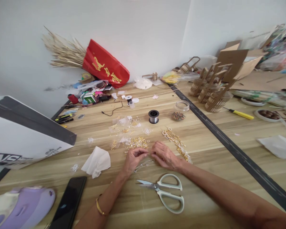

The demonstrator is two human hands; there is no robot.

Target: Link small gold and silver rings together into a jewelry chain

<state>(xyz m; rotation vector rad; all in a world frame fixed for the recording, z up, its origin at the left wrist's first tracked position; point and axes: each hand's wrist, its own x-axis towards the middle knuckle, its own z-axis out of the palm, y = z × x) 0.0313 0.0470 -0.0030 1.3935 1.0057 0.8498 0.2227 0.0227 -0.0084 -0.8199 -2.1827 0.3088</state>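
**Silver-toned beaded strand (pixel 143 164) on bench (pixel 124 203), beneath two bare hands**

The strand is slender and pale grey to silver, with small bead-like links. It lies on the wood in a slanting line just below the hands, between the wrists.

Left hand (pixel 134 159): palm inward, thumb and index finger pressed together at the tips. Right hand (pixel 163 156): back uppermost, fingers curled, tips facing the left hand's across a narrow gap. Whether the right fingertips meet, or either hand pinches any small part, cannot be told. The forearms enter from the lower corners; a gold-coloured bangle (pixel 100 206) circles the left one.

Gold-coloured beads (pixel 138 143) lie heaped behind the left hand. White-handled scissors (pixel 157 187) rest nearer the viewer, blades slightly parted.

The strand's ends and individual links are too small to resolve. The black phone (pixel 69 200) is cut off by the lower edge.
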